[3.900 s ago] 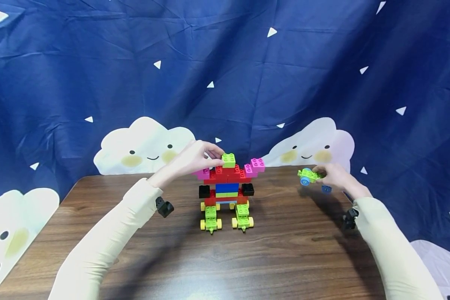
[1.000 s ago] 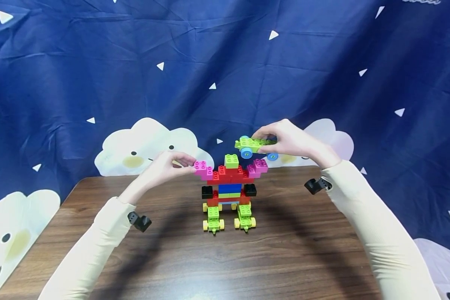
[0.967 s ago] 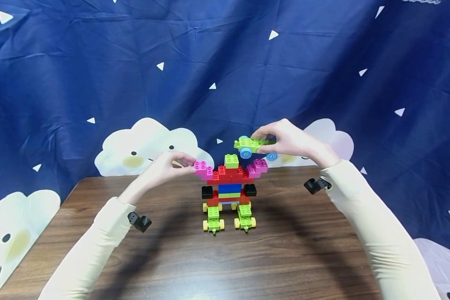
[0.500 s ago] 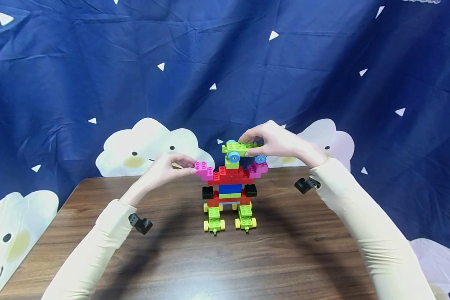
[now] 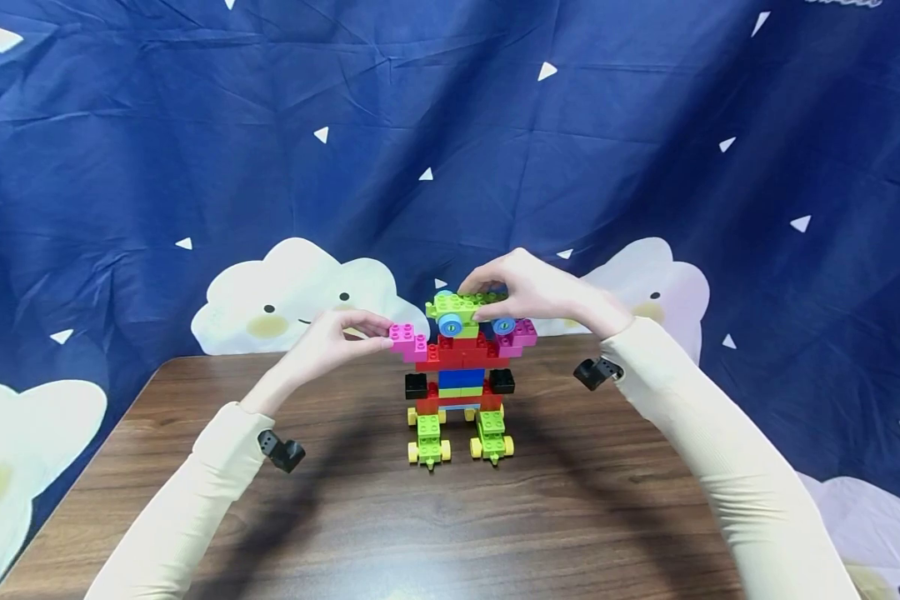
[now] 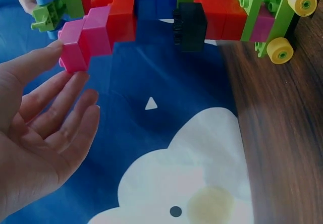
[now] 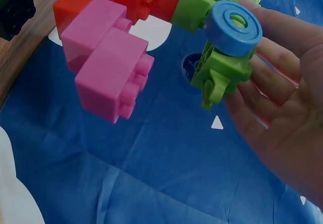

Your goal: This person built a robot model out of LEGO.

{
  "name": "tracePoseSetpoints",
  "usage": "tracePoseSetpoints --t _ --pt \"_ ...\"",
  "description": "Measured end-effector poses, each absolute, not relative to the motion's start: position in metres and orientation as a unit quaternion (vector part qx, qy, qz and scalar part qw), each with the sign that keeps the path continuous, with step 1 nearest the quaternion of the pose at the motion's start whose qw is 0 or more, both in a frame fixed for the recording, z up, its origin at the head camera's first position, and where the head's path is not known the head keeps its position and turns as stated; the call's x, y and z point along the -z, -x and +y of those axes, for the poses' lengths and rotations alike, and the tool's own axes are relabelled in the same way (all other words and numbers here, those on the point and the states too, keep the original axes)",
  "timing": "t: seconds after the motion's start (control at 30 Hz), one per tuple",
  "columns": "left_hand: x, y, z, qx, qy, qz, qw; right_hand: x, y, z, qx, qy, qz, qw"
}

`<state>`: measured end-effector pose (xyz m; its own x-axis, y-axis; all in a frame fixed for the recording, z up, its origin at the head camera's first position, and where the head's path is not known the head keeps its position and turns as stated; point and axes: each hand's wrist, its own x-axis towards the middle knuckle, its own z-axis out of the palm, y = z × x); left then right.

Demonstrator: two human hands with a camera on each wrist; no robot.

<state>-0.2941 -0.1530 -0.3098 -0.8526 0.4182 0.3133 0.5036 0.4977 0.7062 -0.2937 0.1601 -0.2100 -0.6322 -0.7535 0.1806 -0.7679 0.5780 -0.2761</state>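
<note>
A toy-brick figure of red bricks [image 5: 461, 357] stands upright on the table, with stepped pink bricks as its arms. My left hand [image 5: 333, 340] pinches the outer pink brick [image 5: 402, 335] between thumb and fingers, plain in the left wrist view. With my right hand [image 5: 536, 287] I grip a green wheeled base [image 5: 452, 307] with blue wheels, studs up. It lies crosswise over the lime-green brick [image 5: 466, 332] topping the figure, hiding most of it. In the right wrist view, the wheeled base [image 7: 222, 72] is right at the green brick [image 7: 194, 7].
The figure's feet are two green wheeled bases [image 5: 429, 442] with yellow wheels. Black bricks [image 5: 502, 381] stick out at its sides. The brown wooden table [image 5: 450, 533] ends just behind it, at a blue curtain [image 5: 450, 125] printed with clouds.
My right hand has brought the wheeled base from the table's right side leftward, then down onto the figure's top. My left hand went from the green top brick to the left pink brick and stays there.
</note>
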Motion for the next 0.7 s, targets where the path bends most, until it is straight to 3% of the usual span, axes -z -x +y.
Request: tracePoseSetpoints --t 0.7 --pt "0.313 0.298 -0.155 0.43 0.273 -0.859 0.049 0.215 0.298 0.149 -0.146 -0.431 -0.89 0.018"
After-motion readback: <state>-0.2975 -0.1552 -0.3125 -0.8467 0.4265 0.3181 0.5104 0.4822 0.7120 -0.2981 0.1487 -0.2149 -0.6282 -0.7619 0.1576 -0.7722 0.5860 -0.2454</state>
